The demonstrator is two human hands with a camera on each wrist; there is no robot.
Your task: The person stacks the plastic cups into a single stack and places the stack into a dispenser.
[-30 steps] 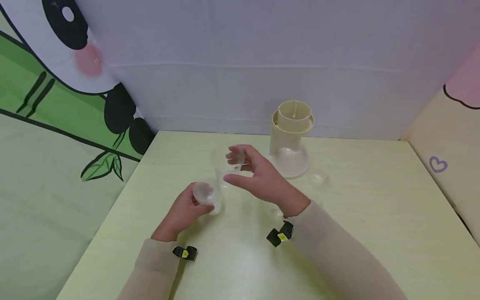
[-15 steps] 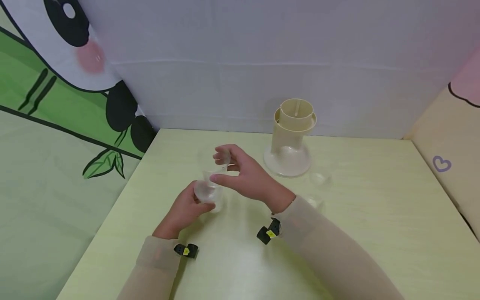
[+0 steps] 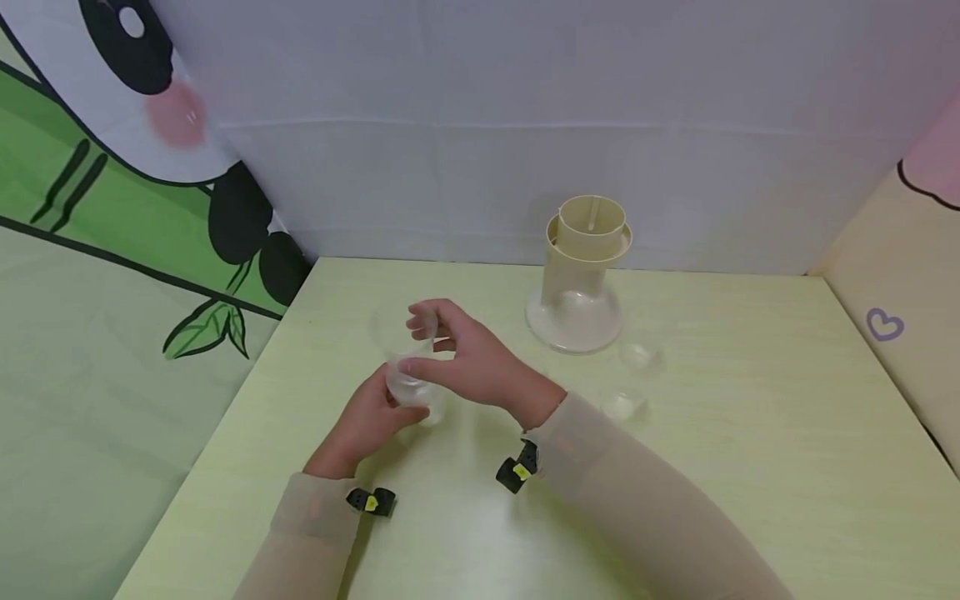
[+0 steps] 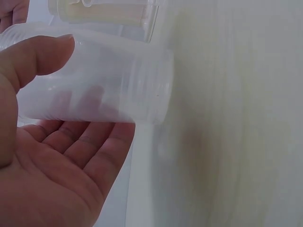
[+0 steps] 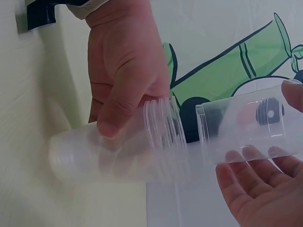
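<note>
My left hand (image 3: pixel 371 421) grips a clear plastic cup stack (image 5: pixel 118 146) upright above the table. In the right wrist view several rims sit close together at its top. The left thumb lies along the near side, fingers behind. My right hand (image 3: pixel 472 358) holds one clear plastic cup (image 5: pixel 246 125) by its sides, thumb in front. That cup's base is just over the stack's open mouth, with a small gap in the right wrist view. In the left wrist view the stack (image 4: pixel 94 80) fills the left hand, and part of the right hand (image 4: pixel 14 14) shows at the corner.
A cream cylinder (image 3: pixel 564 279) with a narrower open tube in its top stands on a whitish round base (image 3: pixel 573 329) at the back. Two clear cups, one (image 3: pixel 637 357) behind the other (image 3: pixel 622 404), are on the pale table right of the right hand.
My right hand has moved left and slightly down with its cup, bringing it over the stack. The left hand has stayed nearly still. The nearer cup on the table has come into fuller view.
</note>
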